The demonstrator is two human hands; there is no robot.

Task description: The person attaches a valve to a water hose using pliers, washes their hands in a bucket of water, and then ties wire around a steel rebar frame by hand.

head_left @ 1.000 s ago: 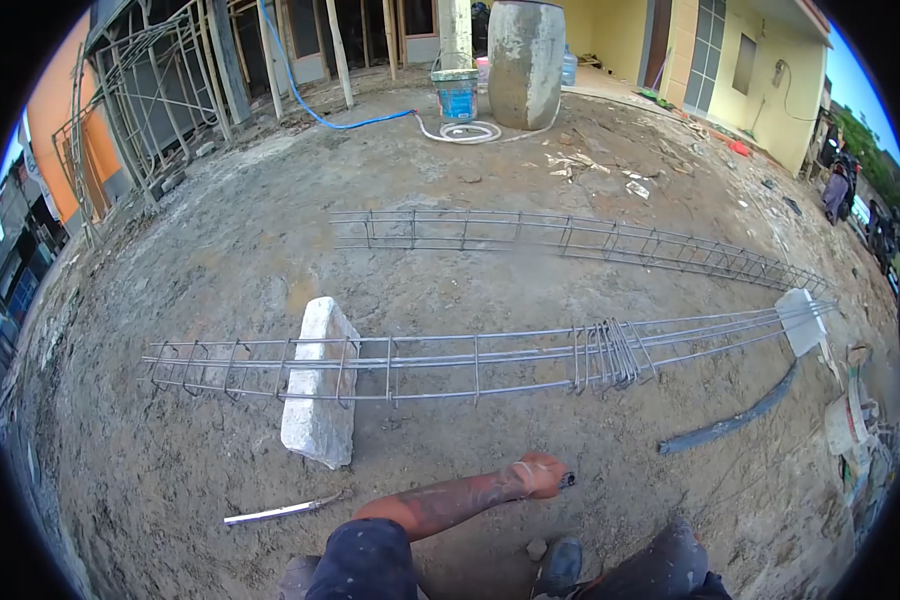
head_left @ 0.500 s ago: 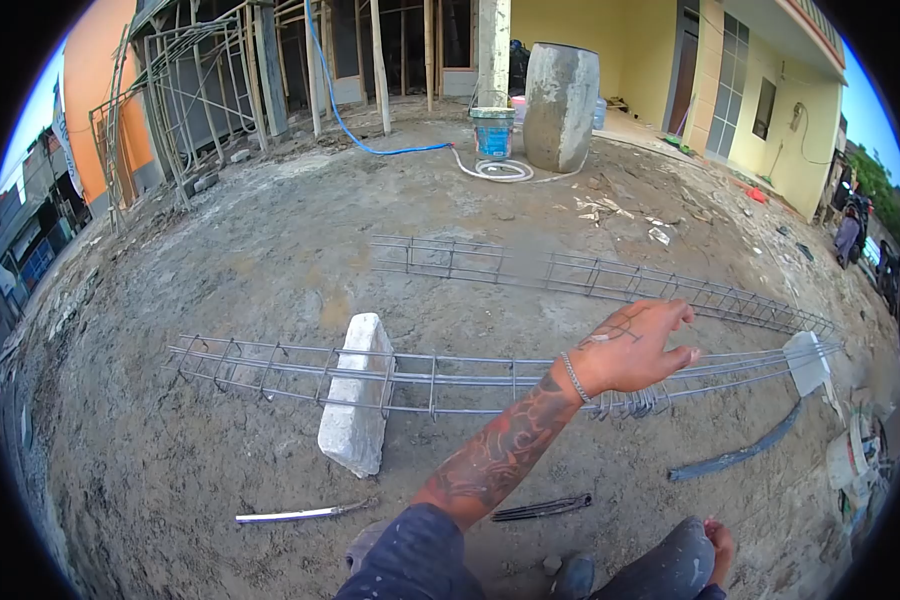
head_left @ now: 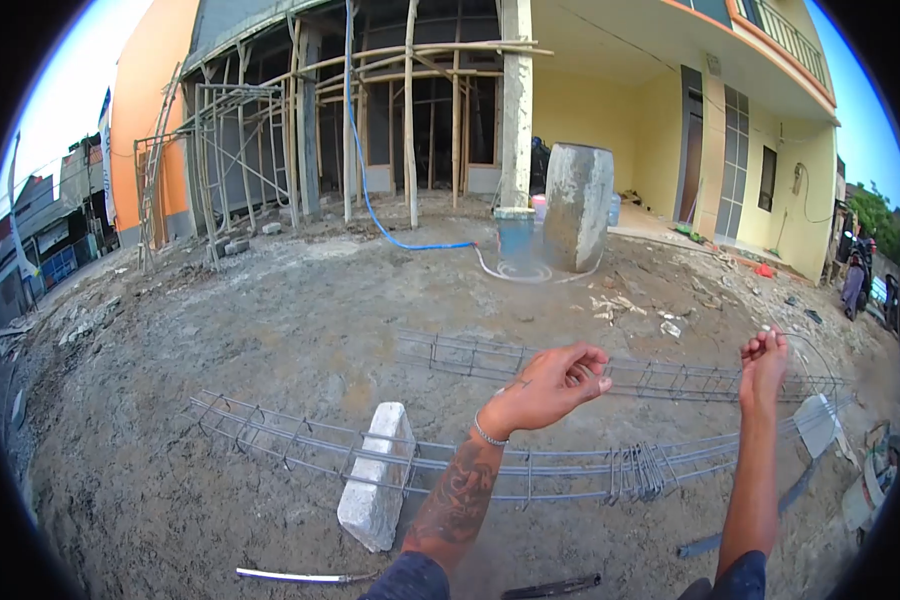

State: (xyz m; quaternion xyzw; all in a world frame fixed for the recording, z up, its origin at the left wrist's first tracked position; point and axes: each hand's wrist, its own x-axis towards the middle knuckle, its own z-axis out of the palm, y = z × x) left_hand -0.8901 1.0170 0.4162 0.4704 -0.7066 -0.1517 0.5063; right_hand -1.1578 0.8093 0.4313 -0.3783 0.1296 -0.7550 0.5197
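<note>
My left hand (head_left: 548,388), with a bracelet at the wrist, is raised over the rebar cage (head_left: 570,472), its fingers curled toward the thumb; what they pinch is too small to see. My right hand (head_left: 763,368) is closed on a thin wire (head_left: 820,352) that arcs to the right. The near cage lies across a white block (head_left: 378,480) and a pale slab (head_left: 816,424), with several stirrups (head_left: 638,472) bunched together. Behind it lies a second cage (head_left: 470,356). Dark pincers (head_left: 552,588) rest on the ground below my left forearm.
A silvery strip (head_left: 300,576) lies at the lower left and a dark strip (head_left: 798,486) at the right. Farther back stand a bucket (head_left: 516,236) and a concrete-stained drum (head_left: 578,210), near a blue hose (head_left: 390,238). Bamboo scaffolding (head_left: 410,120) fronts the building.
The view has tilted up. The pincers, first in my left hand, now lie on the ground. My left hand's fingers have curled in. My right hand has risen into view with the wire.
</note>
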